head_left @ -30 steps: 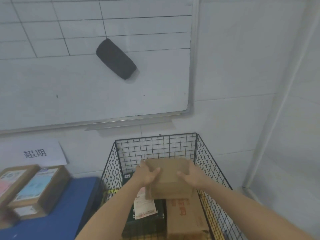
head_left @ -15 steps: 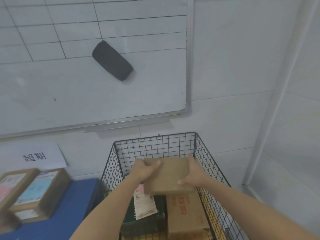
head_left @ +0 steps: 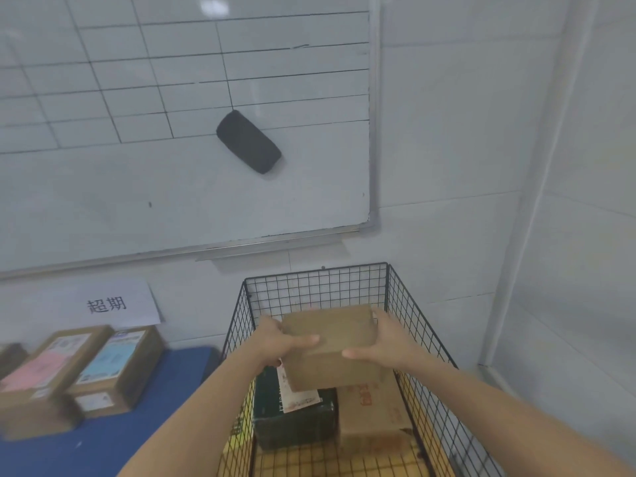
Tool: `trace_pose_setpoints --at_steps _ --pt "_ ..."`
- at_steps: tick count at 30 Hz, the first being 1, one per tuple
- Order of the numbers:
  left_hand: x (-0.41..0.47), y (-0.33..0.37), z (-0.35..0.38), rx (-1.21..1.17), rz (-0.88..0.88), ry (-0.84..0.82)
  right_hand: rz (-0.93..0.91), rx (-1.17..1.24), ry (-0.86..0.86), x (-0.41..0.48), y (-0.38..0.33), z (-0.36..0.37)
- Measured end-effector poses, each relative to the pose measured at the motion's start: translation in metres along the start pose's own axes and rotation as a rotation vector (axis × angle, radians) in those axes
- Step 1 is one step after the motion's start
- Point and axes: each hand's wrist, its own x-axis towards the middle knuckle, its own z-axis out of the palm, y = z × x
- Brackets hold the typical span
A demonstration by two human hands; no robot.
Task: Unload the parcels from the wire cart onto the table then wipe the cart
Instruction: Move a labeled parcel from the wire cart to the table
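The plain brown parcel is held over the open top of the wire cart, about level with its rim and above the parcels lying inside. The left hand grips its left end and the right hand its right end — thumbs laid across the top face, fingers wrapped round the ends.

The step, as I judge it, is the lift-out. Raise the parcel clear of the cart's left wall before swinging it left, keep both ends level, and set it on a bare patch of the blue surface near the labelled boxes standing there.

Its long axis runs left to right, with the broad face up and the near side showing beneath the thumbs.

Below it lies a dark green box with a printed slip on top. To the right of that is a cardboard box with red print — so unloading is unfinished and wiping not yet begun.
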Motion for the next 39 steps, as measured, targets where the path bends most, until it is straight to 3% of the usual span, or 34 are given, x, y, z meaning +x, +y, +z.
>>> trace_pose_setpoints --at_steps 4,10,17,23,33,39 --pt "-0.014 -0.007 -0.002 -0.009 -0.027 -0.010 0.022 -0.076 -0.014 -0.019 -0.013 0.005" --pt "-0.028 -0.009 0.009 0.331 0.060 0.059 -0.005 -0.171 -0.028 -0.032 -0.022 0.019" --pt "-0.031 -0.023 0.007 0.289 0.110 0.003 -0.008 -0.196 0.002 -0.039 -0.023 0.016" --pt "-0.028 -0.026 0.012 0.326 0.145 0.082 -0.014 -0.209 0.055 -0.039 -0.027 0.021" --pt "-0.018 -0.028 0.005 0.270 0.021 0.017 -0.057 -0.071 0.039 -0.034 -0.028 0.031" --pt "-0.028 -0.025 0.007 0.304 -0.061 0.089 0.017 -0.242 0.152 -0.028 -0.035 0.033"
